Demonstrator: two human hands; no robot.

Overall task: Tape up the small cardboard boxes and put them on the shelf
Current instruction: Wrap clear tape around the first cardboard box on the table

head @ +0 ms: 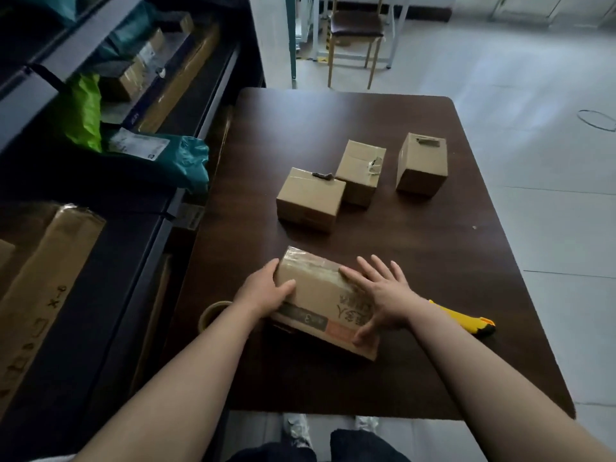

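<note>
A printed cardboard box (318, 295) with clear tape along its top lies on the near part of the dark table (416, 261). My left hand (266, 291) grips its left end, thumb on top. My right hand (380, 291) rests flat on the box's right side, fingers spread and straight. Three small plain cardboard boxes stand farther back: one (310, 200) in the middle, one (361, 171) touching it behind, one (421, 163) apart at the right. A roll of tape (210, 315) lies at the table's left edge, partly hidden by my left forearm.
A yellow utility knife (466, 320) lies right of my right wrist. A dark metal shelf (160, 228) runs along the left, holding parcels, a teal bag (186, 160), a green bag (81, 111) and long cartons. A chair (356, 31) stands beyond the table.
</note>
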